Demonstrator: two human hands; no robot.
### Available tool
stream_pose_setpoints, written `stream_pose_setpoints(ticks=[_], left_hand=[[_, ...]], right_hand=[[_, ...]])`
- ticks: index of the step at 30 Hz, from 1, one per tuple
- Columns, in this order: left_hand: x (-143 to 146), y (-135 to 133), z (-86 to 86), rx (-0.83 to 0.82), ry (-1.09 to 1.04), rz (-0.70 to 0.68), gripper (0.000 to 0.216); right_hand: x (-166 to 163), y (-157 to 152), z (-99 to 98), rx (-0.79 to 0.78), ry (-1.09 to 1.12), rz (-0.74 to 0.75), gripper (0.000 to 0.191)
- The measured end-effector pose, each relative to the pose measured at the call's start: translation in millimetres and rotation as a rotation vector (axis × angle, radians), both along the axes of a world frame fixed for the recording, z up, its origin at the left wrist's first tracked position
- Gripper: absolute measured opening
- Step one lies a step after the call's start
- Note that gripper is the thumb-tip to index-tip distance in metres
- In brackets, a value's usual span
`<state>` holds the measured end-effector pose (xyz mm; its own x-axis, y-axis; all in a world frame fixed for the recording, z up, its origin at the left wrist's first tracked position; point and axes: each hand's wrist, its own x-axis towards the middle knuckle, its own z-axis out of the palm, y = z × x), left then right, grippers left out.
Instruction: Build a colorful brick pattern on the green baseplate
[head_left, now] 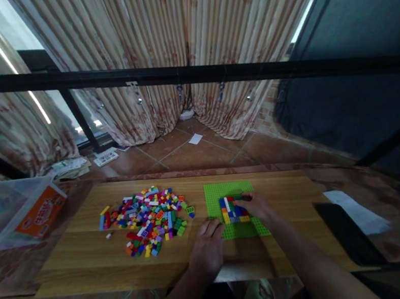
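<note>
Right hand (257, 206) is bent at the built brick block (232, 212), left hand (206, 247) curled opposite; whether anything is pinched cannot be told. Beneath, much green baseplate (230, 187) is uncovered; leftward, loose bricks (156, 214) are left unplaced.

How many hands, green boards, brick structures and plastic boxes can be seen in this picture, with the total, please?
Hands: 2, the left hand and the right hand
Green board: 1
Brick structure: 1
Plastic box: 1
Total: 5
</note>
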<state>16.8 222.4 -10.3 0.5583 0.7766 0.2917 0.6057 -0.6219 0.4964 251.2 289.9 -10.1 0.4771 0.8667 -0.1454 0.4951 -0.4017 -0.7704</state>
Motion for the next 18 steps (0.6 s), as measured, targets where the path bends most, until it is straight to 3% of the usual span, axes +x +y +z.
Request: stream_pose_setpoints(ticks=[12,18], left_hand=[[-0.4,3.2,-3.9,-0.046,0.004,-0.008,0.039],[0.0,1.3,-2.6,-0.052,0.005,0.018,0.038]], right_hand=[[-1.4,8.6,-11.1,-0.041,-0.026,-0.016,0.042],[-0.9,8.5,-2.7,0.009,0.033,0.019,0.038]])
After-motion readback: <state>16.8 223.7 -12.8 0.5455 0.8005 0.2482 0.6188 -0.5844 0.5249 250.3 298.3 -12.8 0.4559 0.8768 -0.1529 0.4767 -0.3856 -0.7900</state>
